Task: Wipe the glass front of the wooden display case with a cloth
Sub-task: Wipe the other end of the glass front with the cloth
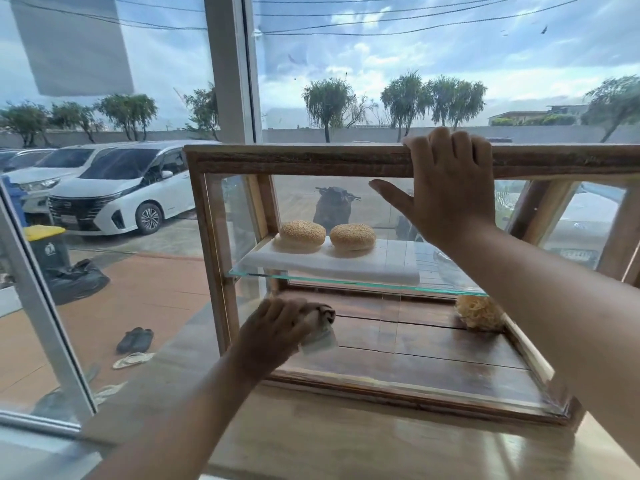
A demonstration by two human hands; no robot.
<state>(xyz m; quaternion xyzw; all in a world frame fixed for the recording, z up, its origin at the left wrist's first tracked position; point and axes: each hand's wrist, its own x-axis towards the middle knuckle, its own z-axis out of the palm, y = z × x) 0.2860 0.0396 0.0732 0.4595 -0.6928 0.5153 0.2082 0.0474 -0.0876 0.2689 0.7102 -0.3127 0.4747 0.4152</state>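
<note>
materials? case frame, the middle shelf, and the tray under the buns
Case frame: wood, rough and dark-stained, grain visible.
Middle shelf: clear glass, green-tinted cut edge.
Tray: white, matte; material unclear, maybe stone or plastic.

We stand at a pale wooden counter set against large windows with a white frame post. Through the glass we see white vans parked in daylight, a yellow-lidded bin, sandals on reddish paving, trees and a cloudy sky.
</note>
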